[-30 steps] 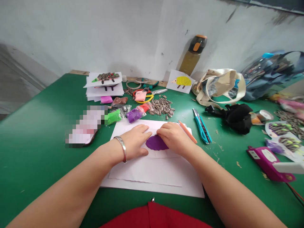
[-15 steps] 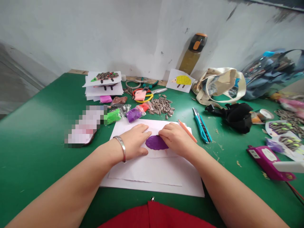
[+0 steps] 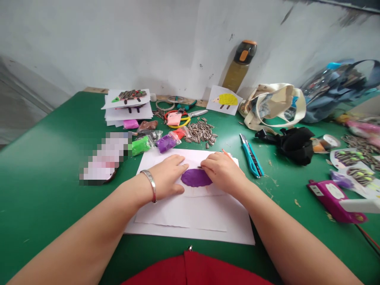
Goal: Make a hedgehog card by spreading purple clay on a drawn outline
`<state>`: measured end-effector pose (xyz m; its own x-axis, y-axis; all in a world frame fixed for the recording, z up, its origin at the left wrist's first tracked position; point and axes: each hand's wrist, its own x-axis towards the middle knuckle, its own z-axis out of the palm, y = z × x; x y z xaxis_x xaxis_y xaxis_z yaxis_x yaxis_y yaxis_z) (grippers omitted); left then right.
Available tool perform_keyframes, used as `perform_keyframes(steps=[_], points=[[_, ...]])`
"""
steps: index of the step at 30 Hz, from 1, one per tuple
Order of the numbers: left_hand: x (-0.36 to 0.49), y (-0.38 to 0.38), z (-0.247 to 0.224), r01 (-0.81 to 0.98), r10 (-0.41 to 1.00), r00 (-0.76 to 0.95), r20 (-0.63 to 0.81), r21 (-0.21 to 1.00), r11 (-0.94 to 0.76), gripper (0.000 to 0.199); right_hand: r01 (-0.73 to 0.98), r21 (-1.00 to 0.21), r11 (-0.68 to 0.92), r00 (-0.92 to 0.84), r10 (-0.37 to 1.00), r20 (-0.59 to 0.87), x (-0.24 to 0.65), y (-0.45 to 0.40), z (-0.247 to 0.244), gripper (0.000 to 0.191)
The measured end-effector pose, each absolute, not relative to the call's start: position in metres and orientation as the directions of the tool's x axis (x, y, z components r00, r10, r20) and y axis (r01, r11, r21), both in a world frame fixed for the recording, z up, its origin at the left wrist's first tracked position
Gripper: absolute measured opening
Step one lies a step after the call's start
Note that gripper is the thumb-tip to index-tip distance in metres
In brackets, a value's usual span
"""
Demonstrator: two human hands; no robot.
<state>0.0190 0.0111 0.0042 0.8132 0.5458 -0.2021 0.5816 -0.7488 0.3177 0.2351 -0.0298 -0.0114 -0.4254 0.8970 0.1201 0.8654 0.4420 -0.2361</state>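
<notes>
My left hand, a silver bangle at its wrist, lies open on the white paper with its fingers beside a flat purple clay oval. Faint pencil lines run below the oval. My right hand hovers at the oval's right upper edge, its fingertips pinched on a small dark sunflower seed; most of the seed is hidden by the fingers. An orange pencil lies partly hidden behind this hand.
Behind the paper lie a heap of sunflower seeds, bagged purple clay, green clay and scissors. A teal utility knife lies right. A yellow hedgehog picture leans on a bottle.
My right hand has lifted slightly off the purple oval, uncovering more of its right end. The dark seed tip now shows at its fingertips. My left hand stays in place.
</notes>
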Motion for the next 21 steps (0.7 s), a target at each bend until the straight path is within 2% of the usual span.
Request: perform_keyframes(steps=[12, 21], points=[[0.0175, 0.0118, 0.0015, 0.57, 0.543, 0.821, -0.177, 0.303, -0.763, 0.042, 0.867, -0.253, 0.43, -0.416, 0.903, 0.109, 0.2372, -0.0302, -0.0096, 0.026], [0.0154, 0.0131, -0.0002, 0.564, 0.538, 0.825, -0.173, 0.311, -0.765, 0.043, 0.832, -0.358, 0.423, -0.388, 0.906, 0.169, 0.2364, -0.0367, -0.0023, 0.025]])
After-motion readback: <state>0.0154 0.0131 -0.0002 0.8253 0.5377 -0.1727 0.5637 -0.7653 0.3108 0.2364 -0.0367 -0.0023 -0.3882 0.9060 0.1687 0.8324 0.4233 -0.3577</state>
